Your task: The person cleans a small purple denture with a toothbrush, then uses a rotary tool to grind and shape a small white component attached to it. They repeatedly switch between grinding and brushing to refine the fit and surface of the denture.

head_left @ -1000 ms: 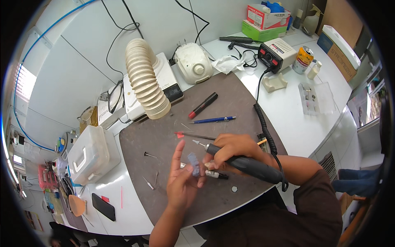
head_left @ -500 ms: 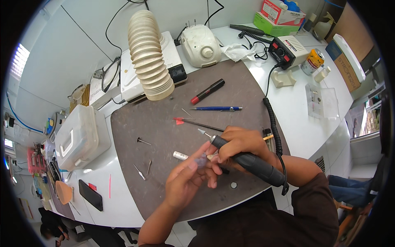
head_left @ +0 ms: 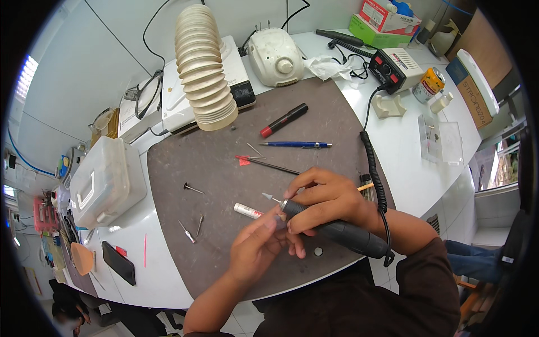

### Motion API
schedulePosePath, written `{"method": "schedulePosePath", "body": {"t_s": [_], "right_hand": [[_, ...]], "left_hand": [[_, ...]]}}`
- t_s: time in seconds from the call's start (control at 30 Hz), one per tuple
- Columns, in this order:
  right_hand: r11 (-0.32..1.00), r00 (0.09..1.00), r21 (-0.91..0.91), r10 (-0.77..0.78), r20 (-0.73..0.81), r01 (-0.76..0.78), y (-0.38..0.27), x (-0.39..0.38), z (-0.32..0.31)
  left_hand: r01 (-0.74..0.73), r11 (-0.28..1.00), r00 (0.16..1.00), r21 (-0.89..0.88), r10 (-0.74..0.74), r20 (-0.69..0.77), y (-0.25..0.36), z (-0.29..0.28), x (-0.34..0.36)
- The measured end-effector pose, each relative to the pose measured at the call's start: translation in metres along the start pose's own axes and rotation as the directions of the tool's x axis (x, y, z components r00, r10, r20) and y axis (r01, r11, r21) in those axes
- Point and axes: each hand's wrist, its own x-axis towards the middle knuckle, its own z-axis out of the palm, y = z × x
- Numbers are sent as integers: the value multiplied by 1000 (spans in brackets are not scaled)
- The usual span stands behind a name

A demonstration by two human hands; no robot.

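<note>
The case and two tools lie left of the left hand, apparently placed for reach. The marker lies just beyond that hand, partly covered. The left hand, nearly closed, pinches the translucent piece, presumably steadying it. The right hand wraps the handpiece, tip directed left; its cord crosses the right wrist, a likely obstruction.
</note>
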Motion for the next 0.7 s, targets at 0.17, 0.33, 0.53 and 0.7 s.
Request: {"method": "schedulePosePath", "body": {"t_s": [0.17, 0.33, 0.53, 0.7], "right_hand": [[983, 997, 170, 72, -39, -65, -7, 2, -4], [974, 992, 195, 122, -27, -114, -6, -2, -5], [938, 982, 313, 179, -60, -151, -1, 0, 1], [902, 979, 406, 192, -74, -146, -2, 0, 5]], "left_hand": [[1, 998, 1000, -55, 0, 22, -8, -1, 1], [-5, 1000, 998, -23, 6, 55, -11, -4, 5], [-28, 998, 998, -54, 31, 50, -14, -10, 0], [-45, 997, 996, -56, 49, 72, -10, -13, -2]]}}
